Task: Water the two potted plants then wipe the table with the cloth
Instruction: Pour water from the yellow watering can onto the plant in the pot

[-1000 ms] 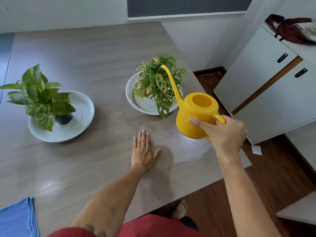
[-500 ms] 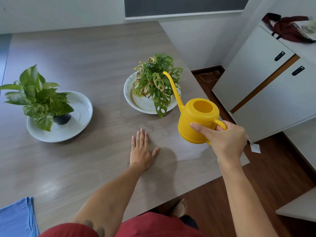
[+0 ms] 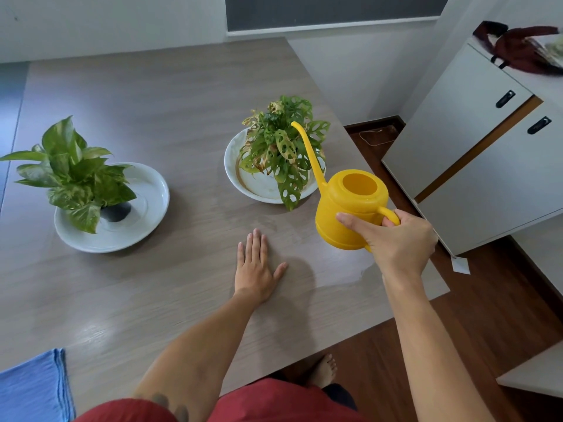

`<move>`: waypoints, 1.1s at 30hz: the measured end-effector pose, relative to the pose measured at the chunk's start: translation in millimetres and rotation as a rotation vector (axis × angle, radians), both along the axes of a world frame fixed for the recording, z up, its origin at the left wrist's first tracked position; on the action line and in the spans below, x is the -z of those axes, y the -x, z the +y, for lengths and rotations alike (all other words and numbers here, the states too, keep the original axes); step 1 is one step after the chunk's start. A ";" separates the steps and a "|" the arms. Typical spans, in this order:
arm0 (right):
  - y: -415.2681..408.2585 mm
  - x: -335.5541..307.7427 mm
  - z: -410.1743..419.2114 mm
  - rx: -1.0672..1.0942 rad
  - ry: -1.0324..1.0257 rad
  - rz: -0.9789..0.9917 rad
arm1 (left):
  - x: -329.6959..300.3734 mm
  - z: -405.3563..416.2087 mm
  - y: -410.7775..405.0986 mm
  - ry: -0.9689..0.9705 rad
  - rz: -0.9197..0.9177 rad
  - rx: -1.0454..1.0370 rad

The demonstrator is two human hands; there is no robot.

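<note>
My right hand [image 3: 396, 242] grips the handle of a yellow watering can [image 3: 347, 208], held above the table's right side. Its long spout reaches up over the holed-leaf plant [image 3: 280, 147], which stands in a white dish [image 3: 259, 190]. At the left a broad-leaf plant [image 3: 73, 172] in a dark pot sits in a second white dish [image 3: 146, 202]. My left hand [image 3: 256, 266] rests flat on the wooden table [image 3: 152, 117], fingers straight. A folded blue cloth [image 3: 33, 388] lies at the table's near left corner.
A wet patch [image 3: 350, 275] shines on the table under the can. White cabinets [image 3: 475, 153] stand to the right with a dark red bag [image 3: 521, 47] on top. The table's right edge drops to a brown wood floor, where my bare foot [image 3: 326, 370] shows.
The watering can has lowered and tipped back a little toward level, its spout still over the holed-leaf plant. My left hand has stayed flat on the table.
</note>
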State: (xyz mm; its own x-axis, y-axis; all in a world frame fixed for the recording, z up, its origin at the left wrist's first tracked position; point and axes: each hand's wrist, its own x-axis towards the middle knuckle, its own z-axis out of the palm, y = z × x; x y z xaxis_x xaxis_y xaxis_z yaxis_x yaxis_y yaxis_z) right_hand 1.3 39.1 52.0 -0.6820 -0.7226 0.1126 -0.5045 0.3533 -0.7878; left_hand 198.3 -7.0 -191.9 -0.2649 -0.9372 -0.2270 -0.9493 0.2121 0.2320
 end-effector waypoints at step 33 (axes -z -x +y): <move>44.5 60.7 15.1 -0.076 0.019 -0.165 | -20.2 21.9 37.4 0.011 0.192 -0.088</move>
State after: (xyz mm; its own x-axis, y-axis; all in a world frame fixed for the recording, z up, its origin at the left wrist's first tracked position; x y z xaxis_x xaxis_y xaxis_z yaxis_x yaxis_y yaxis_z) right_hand -43.2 54.2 -8.7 -0.6356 -0.7718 0.0180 -0.3927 0.3032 -0.8682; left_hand 160.9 14.9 -171.7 -0.2190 -0.9608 -0.1700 -0.9027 0.1334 0.4090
